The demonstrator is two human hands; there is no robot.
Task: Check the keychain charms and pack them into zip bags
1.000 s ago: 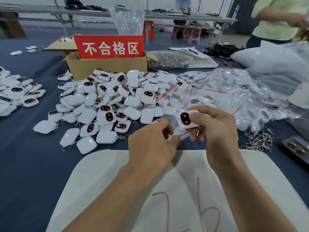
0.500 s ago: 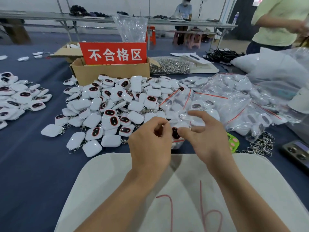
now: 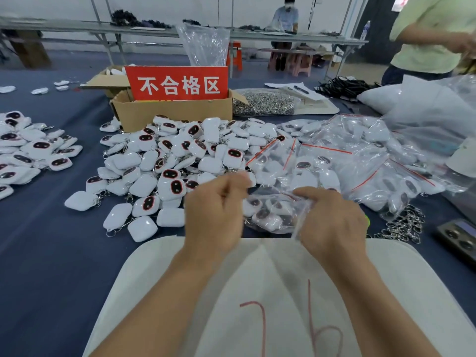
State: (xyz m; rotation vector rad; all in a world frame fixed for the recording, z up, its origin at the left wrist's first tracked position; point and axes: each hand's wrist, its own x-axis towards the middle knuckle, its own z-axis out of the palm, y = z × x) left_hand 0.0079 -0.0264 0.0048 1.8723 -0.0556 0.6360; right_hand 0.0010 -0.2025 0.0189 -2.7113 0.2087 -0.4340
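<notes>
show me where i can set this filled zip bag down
Bare blue cloth left of the white pad, running up between the left charm pile and the central charm pile; the pad itself too. Crowded on the right: filled bags, key rings, a phone.

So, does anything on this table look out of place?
A few white charms lie scattered alone at the far left, apart from the main pile, and a bright green thing peeks out beside the right hand gripping a zip bag; I cannot tell what.
</notes>
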